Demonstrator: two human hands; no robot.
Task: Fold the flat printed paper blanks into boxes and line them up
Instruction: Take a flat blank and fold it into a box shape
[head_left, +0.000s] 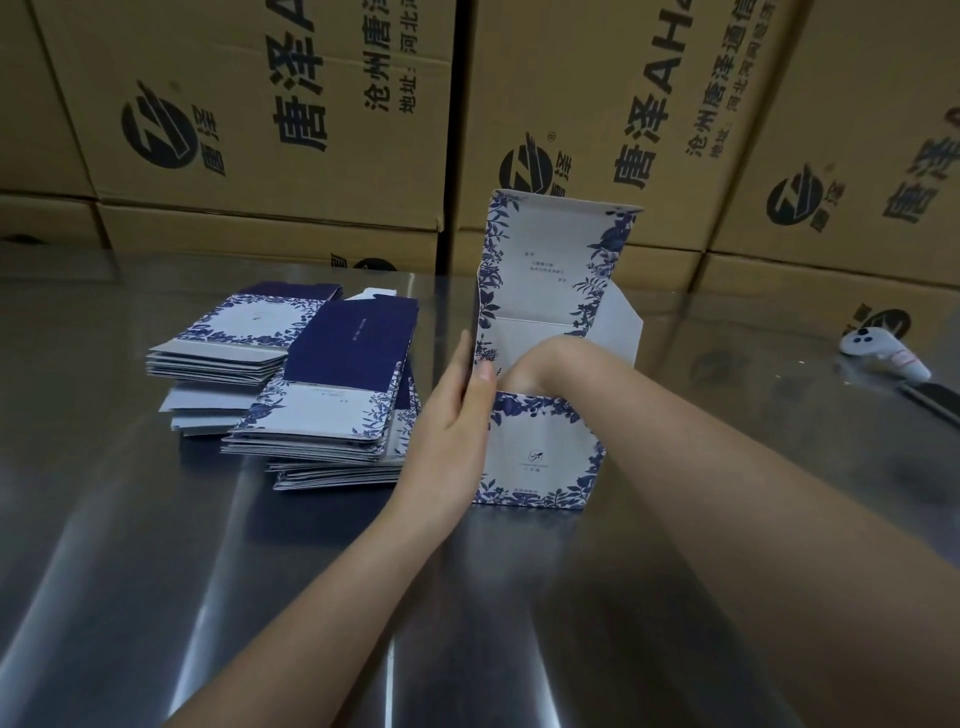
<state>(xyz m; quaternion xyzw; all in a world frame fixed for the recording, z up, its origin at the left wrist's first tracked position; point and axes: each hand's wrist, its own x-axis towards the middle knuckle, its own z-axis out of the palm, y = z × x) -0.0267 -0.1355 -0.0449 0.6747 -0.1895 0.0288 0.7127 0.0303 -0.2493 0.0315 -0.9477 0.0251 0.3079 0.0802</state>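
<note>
Left hand (457, 410) flat against box (540, 457); right hand (524, 366) inside it

Right hand (524, 366) dips into the box (540, 452) and its fingers vanish behind the front wall, so what they grip, if anything, can't be told. Print on the lid (545, 244) is too small to read. The lower blanks (332, 460) hide under the top sheets. Cartons (291, 78) run off the top edge, and a dark strip (935, 401) is cut by the right edge.
</note>
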